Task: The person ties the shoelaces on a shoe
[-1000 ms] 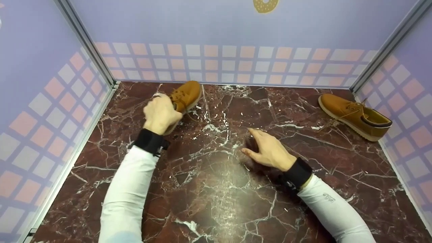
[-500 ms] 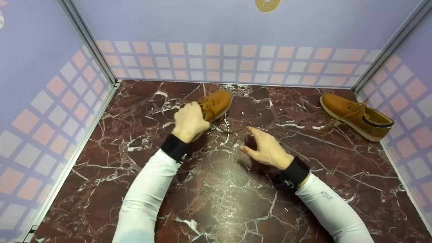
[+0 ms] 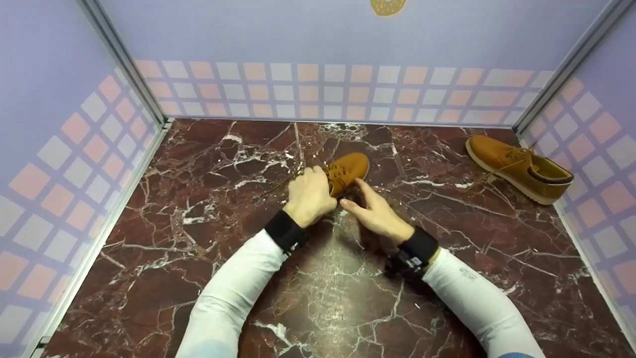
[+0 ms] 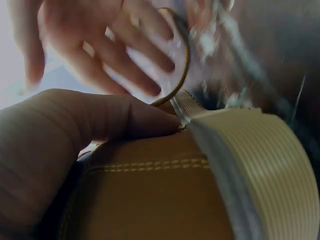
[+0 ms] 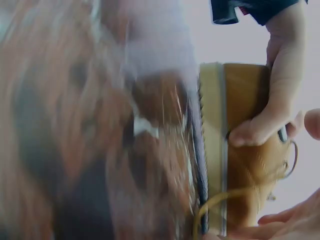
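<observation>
My left hand (image 3: 309, 196) grips a tan lace-up shoe (image 3: 351, 168) around its heel end, the toe pointing to the back right. In the left wrist view, the thumb lies along the stitched brown upper (image 4: 150, 195), above a ribbed cream sole (image 4: 265, 160). A loose shoelace (image 4: 187, 62) loops off the shoe there. My right hand (image 3: 375, 211) reaches toward the shoe's near side, fingers extended and thumb spread, index fingertip right at its edge. From the right wrist, the shoe (image 5: 245, 165) appears upright, with the left thumb pressed on its side.
A matching tan shoe (image 3: 516, 166) with loose laces rests at the right, close to the side wall. The dark red marbled floor (image 3: 318, 298) is enclosed by lilac panels (image 3: 318, 40) at the back and both sides.
My left hand has brought the shoe from the back left toward the middle and slightly nearer. My right hand has shifted a little left, closing the gap to the shoe.
</observation>
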Motion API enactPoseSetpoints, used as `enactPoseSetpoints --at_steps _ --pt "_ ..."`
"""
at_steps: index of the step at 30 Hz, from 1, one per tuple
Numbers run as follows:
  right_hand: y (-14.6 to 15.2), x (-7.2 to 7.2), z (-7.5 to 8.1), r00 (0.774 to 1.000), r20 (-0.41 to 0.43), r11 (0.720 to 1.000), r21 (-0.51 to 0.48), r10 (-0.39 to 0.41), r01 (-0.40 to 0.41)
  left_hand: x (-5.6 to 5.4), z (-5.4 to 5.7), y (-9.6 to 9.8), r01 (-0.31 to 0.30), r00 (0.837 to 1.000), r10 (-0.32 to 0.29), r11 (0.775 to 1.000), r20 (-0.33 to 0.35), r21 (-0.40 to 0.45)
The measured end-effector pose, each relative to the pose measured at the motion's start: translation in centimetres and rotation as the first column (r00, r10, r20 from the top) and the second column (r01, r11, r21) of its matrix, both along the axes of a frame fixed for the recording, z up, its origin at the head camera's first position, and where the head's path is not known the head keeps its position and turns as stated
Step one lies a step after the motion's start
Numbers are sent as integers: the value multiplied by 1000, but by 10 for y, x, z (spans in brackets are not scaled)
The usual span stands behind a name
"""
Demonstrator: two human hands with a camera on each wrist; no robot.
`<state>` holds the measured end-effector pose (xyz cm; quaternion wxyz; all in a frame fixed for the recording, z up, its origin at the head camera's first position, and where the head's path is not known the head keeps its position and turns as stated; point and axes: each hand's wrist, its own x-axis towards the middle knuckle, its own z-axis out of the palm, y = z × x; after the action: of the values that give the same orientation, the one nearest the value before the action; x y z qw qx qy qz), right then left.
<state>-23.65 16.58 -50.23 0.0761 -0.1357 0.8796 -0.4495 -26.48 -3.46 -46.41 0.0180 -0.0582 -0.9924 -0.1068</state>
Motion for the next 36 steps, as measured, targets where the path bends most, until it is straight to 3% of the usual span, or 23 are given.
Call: enactPoseSetpoints --at_steps 3,7,10,13,16,19,21,33,36 --pt "-7 -2 -5 999 24 997 -70 -33 34 4 -4 5 10 1000 -10 1000 -5 -21" --pt "-7 -17 -32 997 7 984 -157 -82 82 8 -3 10 30 999 -30 999 35 18" --pt "-4 -36 -60 995 18 978 -179 -103 104 11 -3 11 87 992 -97 989 81 123" --pt "-1 -44 -68 992 38 976 -179 -118 123 15 -5 13 161 971 -202 948 126 276" --pt "-4 -34 -45 994 45 971 -214 -100 108 18 -7 14 208 943 -288 900 164 384" --pt "-9 -16 -15 994 71 959 -266 -83 99 23 -6 12 211 932 -311 883 185 419" --pt "-10 -8 -4 994 89 954 -288 -56 80 27 -6 10 210 928 -317 877 193 432" --pt "2 16 0 998 52 983 -180 41 -31 63 -5 0 200 918 -343 833 198 516" --pt "8 19 -11 998 5 988 -145 59 -57 73 -4 -2 207 909 -358 832 213 514"
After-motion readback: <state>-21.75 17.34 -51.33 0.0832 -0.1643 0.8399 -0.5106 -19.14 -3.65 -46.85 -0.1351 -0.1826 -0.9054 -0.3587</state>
